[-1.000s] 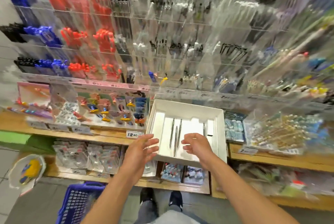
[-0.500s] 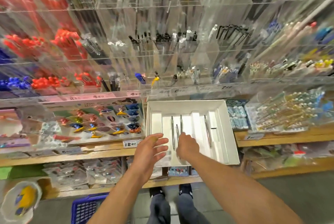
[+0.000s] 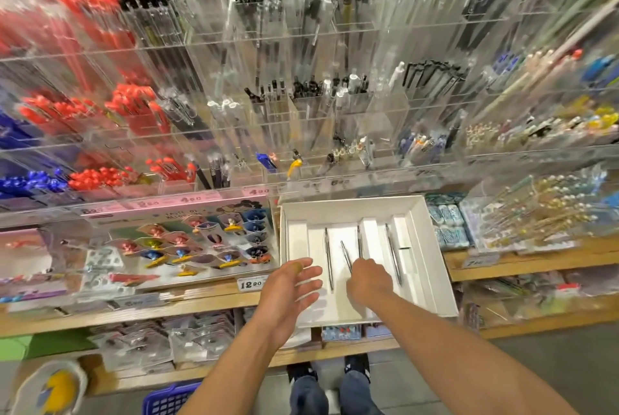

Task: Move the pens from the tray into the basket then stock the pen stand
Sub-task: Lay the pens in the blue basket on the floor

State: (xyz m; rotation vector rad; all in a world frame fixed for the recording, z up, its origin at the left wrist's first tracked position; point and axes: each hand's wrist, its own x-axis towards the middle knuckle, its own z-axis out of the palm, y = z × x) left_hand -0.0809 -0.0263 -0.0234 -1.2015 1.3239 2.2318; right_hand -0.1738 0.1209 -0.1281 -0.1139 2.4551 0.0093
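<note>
- We count four silver pens (image 3: 328, 259) lying in one white tray (image 3: 432, 247).
- We see one blue basket (image 3: 167, 399), only partly in view at the bottom edge.
- We count two hands over the tray: one left hand (image 3: 289, 289) and one right hand (image 3: 368, 282).
- We see one clear pen stand (image 3: 301, 106) with many compartments; the pens in it are too blurred for us to count.
- We can read one price tag (image 3: 250, 284) marked 12.90.
- We see two shoes (image 3: 356, 366) on the floor.
</note>
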